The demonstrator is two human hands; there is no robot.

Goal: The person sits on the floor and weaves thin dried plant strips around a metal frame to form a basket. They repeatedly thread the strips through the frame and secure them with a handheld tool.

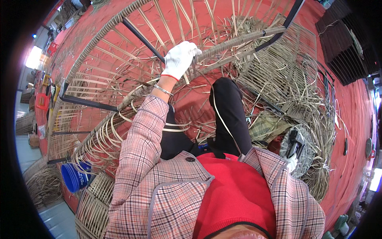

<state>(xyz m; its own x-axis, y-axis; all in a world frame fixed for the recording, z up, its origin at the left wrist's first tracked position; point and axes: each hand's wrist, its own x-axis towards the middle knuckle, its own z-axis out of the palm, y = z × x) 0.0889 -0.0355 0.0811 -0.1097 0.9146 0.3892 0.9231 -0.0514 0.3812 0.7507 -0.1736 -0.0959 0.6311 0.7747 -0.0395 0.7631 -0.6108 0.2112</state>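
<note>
My left hand (180,59), in a white knit glove, is closed around the cane-wrapped rail (227,44) of a large curved frame. Thin cane spokes (153,26) fan out from that rail to the outer wrapped rim (93,42), with dark metal bars (143,39) between them. Low at my right side, my right hand (292,163) shows only a bit of white glove; its fingers are mostly hidden. Just beyond it a black tool (293,139) of unclear kind rests over a grey, crumpled-looking round container (308,153).
Loose cane strips (310,99) pile up on my right over the red floor covering (346,115). Curled strips (105,137) hang from the frame on the left, near a blue bucket (75,177). Dark stacked panels (344,40) stand at the far right.
</note>
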